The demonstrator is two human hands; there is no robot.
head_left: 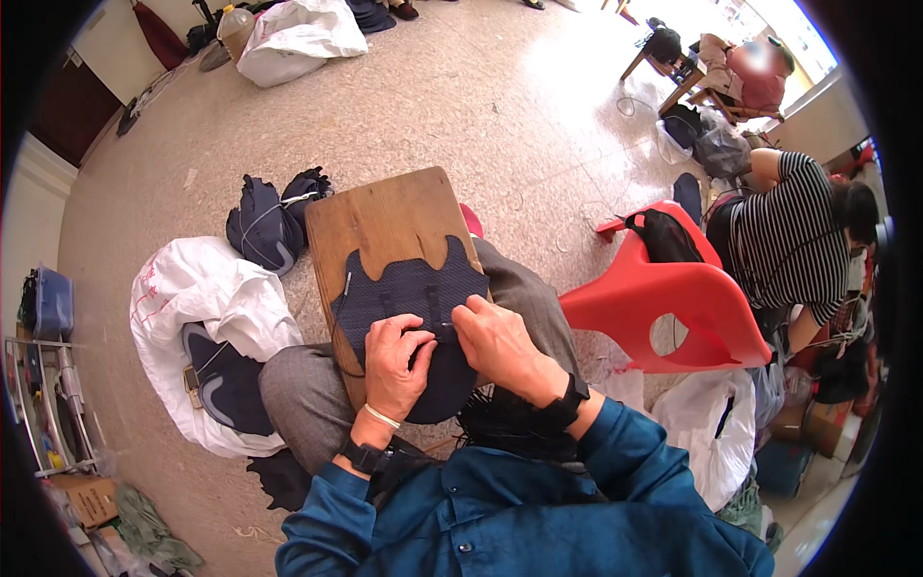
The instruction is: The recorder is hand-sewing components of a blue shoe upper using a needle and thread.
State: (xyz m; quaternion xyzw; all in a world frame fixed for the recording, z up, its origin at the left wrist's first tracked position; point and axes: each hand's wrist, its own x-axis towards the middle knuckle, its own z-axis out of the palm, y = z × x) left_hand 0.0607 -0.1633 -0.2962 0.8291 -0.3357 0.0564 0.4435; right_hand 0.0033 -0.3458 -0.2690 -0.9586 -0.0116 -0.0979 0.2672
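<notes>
A dark navy, textured fabric piece (pixel 409 279) with pointed tabs along its far edge lies on a wooden board (pixel 385 212) by my knees. Two narrow dark straps run along its face. My left hand (pixel 394 361) is closed, thumb and fingertips pinched at a short dark strap (pixel 444 333) in the middle of the piece. From the other side, my right hand (pixel 500 346) pinches near the same strap, its knuckles bent. Any needle or thread between the fingertips is too small to make out. The rounded near end of the piece hangs toward my lap.
Tied bundles of dark pieces (pixel 264 226) lie left of the board. A white sack (pixel 207 298) holds more of them. A red plastic chair (pixel 673 308) stands at the right, beside a person in a striped top (pixel 793 231). White plastic bags (pixel 707 428) sit nearby.
</notes>
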